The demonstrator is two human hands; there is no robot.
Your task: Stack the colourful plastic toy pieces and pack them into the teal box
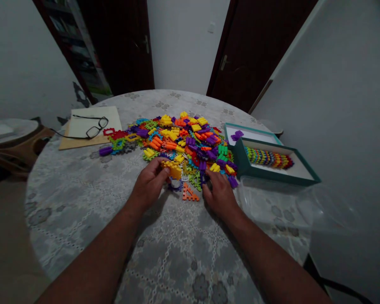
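Between the thumb and fingers of my left hand (pixel 150 179) is a stack of yellow interlocking building pieces (pixel 172 169), held just above the near edge of a large heap of colourful plastic building pieces (pixel 177 135). My right hand (pixel 220 190) is at the right part of that near edge, its thumb and fingertips closed on a dark purple building piece (pixel 203 177). Part of that piece is hidden by the fingers. An orange triangular piece (pixel 189 193) lies flat on the table between my hands.
To the right, a green box (pixel 275 179) holds a row of multicoloured pieces; its lid (pixel 256 135) lies behind with a purple piece (pixel 237 135). A clear plastic container (pixel 266 202) sits nearer. Glasses (pixel 93 131) rest on papers (pixel 114 116) at left. A patterned cloth covers the round table (pixel 177 261).
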